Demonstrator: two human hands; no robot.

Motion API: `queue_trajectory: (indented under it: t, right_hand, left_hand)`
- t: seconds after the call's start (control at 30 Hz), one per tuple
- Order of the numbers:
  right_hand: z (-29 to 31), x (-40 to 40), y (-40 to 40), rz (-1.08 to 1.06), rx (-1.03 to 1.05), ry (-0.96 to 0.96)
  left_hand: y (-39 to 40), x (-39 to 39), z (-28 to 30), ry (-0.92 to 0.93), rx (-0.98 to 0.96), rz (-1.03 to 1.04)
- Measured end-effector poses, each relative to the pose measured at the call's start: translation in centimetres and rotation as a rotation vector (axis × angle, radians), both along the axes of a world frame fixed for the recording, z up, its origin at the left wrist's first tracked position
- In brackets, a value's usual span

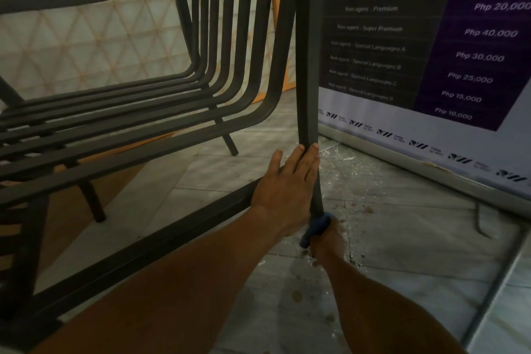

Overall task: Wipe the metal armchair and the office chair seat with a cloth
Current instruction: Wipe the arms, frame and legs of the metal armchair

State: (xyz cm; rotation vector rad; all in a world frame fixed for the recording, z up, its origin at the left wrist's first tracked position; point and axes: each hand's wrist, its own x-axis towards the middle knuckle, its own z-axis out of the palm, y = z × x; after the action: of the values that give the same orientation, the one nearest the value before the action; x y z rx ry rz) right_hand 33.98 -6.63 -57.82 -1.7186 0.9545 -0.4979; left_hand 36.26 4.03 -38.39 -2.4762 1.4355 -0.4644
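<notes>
Gripping armchair leg [309,66], cloth [316,227] below, banner [431,37] reading "Php 40,000"

Single head view, low, close, facing forward-down at chair frame [309,66]

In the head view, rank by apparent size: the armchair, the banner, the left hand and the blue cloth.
1. Metal armchair
2. Banner
3. Left hand
4. Blue cloth, mostly hidden inside the right hand, so its real size is unclear.
</notes>
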Motion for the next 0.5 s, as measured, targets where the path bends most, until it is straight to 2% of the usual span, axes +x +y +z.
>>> queue_trajectory:
  t: [0.1,0.3,0.37,0.5]
  right_hand:
    - [0.2,0.2,-1.0,-0.005,0.112,0.055]
    - [4.0,-0.1,-0.5,-0.168,0.437,0.014]
    - [5.3,-0.3,-0.2,-0.186,0.505,-0.053]
    - [9.9,-0.8,1.1,-0.178,0.265,-0.269]
  left_hand:
    - [0.0,0.0,0.0,-0.001,0.001,-0.003]
    - [0.0,-0.5,0.6,0.025,0.015,0.015]
    - [0.0,-0.7,1.0,0.036,0.017,0.019]
    - [-0.2,-1.5,2.1,0.070,0.037,0.042]
